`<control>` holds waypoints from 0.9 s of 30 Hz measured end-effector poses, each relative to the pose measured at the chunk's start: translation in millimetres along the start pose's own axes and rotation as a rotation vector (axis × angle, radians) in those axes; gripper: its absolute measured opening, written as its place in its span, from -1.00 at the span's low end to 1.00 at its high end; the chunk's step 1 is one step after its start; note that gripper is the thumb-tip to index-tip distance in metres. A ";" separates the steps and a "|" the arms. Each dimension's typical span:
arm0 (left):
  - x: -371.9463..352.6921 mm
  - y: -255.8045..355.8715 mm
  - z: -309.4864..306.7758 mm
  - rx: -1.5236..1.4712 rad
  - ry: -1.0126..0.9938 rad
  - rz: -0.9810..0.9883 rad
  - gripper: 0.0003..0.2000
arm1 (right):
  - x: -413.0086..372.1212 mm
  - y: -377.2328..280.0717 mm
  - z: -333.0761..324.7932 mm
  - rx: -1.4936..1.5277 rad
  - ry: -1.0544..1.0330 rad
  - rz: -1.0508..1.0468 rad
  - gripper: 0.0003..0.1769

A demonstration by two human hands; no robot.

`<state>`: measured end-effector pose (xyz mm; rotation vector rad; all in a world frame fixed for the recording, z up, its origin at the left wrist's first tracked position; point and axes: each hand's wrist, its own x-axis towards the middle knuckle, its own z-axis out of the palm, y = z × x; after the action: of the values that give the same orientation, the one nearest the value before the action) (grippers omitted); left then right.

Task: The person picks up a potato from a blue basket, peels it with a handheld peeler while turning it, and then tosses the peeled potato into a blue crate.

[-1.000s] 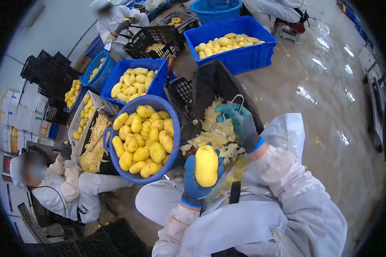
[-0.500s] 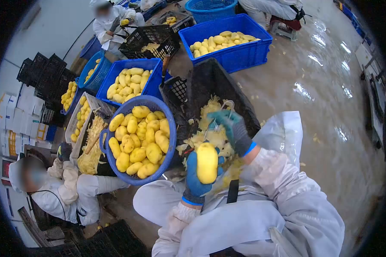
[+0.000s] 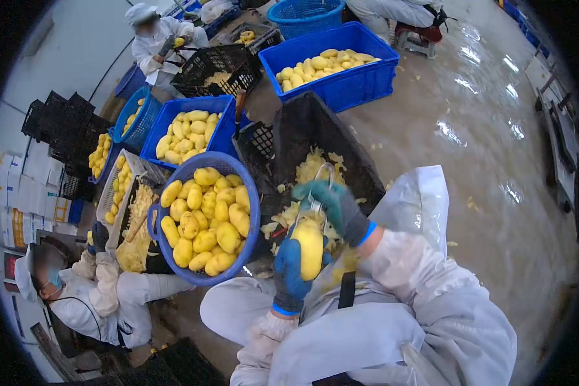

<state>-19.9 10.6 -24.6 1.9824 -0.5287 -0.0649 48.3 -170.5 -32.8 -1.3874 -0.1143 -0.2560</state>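
My left hand (image 3: 292,270), in a blue and grey glove, is wrapped round a yellow peeled potato (image 3: 310,249). A metal peeler (image 3: 316,204) is gripped by my right hand (image 3: 338,209), gloved in green and grey, and its head is at the potato's upper end. Behind both hands stands a black bin (image 3: 315,122) with pale peelings (image 3: 315,168) in it. To the left, a round blue basket (image 3: 256,222) holds several yellow potatoes (image 3: 204,241).
Blue crates (image 3: 341,93) (image 3: 228,125) of potatoes stand beyond the bin. One co-worker (image 3: 83,289) sits at the left beside a white crate (image 3: 149,168); another person (image 3: 164,42) works at the top by a black crate (image 3: 241,67). Wet floor (image 3: 482,193) lies to the right.
The peeler in my right hand has come down onto the potato's upper end. The potato in my left hand is slightly tilted now. The whole view has shifted a little.
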 end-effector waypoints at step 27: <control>14.0 27.4 -9.2 -1.029 0.212 -0.355 -0.43 | 9.5 24.9 -24.4 0.348 0.120 0.311 -0.70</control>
<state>-14.0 2.9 6.1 1.0263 0.0365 -0.2823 61.9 -191.5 -58.8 -1.0230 0.1510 -0.0545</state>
